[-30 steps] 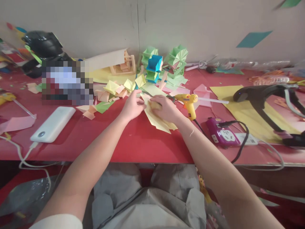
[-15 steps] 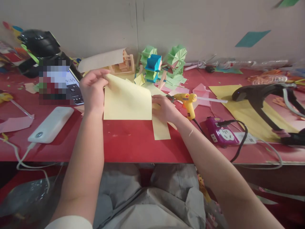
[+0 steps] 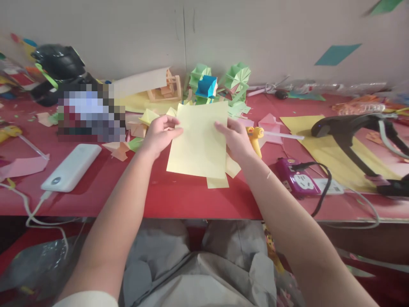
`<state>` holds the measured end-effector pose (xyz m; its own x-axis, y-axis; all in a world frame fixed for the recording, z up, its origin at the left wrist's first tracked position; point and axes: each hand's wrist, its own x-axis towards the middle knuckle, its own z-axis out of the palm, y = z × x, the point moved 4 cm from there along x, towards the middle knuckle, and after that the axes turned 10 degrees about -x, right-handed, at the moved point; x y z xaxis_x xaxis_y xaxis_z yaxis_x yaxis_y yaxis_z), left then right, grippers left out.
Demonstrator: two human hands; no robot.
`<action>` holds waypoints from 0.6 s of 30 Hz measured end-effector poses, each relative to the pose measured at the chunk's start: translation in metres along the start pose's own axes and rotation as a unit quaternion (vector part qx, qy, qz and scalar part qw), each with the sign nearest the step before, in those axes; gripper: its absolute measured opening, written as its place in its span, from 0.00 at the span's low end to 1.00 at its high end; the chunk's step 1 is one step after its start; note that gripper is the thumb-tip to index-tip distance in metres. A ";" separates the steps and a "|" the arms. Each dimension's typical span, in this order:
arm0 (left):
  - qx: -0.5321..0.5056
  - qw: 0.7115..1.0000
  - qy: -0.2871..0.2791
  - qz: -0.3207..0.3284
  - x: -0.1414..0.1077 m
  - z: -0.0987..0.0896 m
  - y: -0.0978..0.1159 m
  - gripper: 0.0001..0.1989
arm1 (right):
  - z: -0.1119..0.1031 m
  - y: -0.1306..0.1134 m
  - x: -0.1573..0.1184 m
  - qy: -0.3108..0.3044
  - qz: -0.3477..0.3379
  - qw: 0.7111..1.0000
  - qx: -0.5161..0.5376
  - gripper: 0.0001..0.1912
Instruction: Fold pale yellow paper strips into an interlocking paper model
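A plain yellow paper sheet [image 3: 200,143] is held up over the red table, tilted a little. At its left edge, my left hand [image 3: 161,134] pinches it between thumb and fingers. My right hand [image 3: 234,136] grips the right edge, thumb in front and fingers behind. Below the sheet, a yellow paper strip [image 3: 217,183] and another yellow piece [image 3: 232,167] lie on the table, partly covered. Folded yellow paper [image 3: 148,116] is just behind my left hand. The yellow glue gun [image 3: 254,135] sits beside my right hand, partly hidden by it.
Green folded paper shapes [image 3: 238,76] and a blue one [image 3: 207,86] stand at the back. A white power bank [image 3: 72,168] lies left on the red table [image 3: 179,202]. To the right are a purple socket block [image 3: 295,177] with cables and a black headset frame [image 3: 347,134].
The yellow sheet has turned upright and moved right. My left hand has shifted right and down along with it. My right hand has risen from the strip area to the sheet's right edge.
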<state>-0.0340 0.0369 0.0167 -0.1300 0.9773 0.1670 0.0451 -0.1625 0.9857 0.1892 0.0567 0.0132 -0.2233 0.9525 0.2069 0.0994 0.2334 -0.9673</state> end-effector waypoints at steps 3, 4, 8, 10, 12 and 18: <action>-0.023 0.999 0.021 -0.038 0.001 0.001 -0.008 0.24 | 0.001 0.010 -0.001 0.010 0.006 0.998 -0.061 0.07; -0.028 0.998 0.024 -0.049 0.001 0.003 -0.010 0.26 | 0.001 0.011 -0.001 0.025 -0.011 0.995 -0.094 0.07; -0.049 0.997 -0.002 -0.067 0.001 0.016 -0.016 0.22 | 0.008 0.004 -0.004 0.008 -0.126 0.967 -0.222 0.15; -0.075 0.995 -0.016 -0.062 0.000 0.021 -0.015 0.19 | 0.016 0.000 -0.008 -0.049 -0.186 0.945 -0.264 0.18; -0.116 0.991 -0.021 -0.067 -0.002 0.024 -0.010 0.16 | 0.023 -0.002 -0.013 -0.093 -0.211 0.929 -0.288 0.21; -0.269 0.950 -0.068 -0.142 -0.005 0.029 -0.002 0.12 | 0.027 -0.007 -0.014 -0.102 -0.202 0.948 -0.226 0.25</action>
<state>-0.0050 0.0363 0.0135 0.0703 0.9947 -0.0754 -0.4900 0.1003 0.8659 0.1657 0.0361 0.0132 -0.5091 0.7213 0.4697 0.3607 0.6742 -0.6444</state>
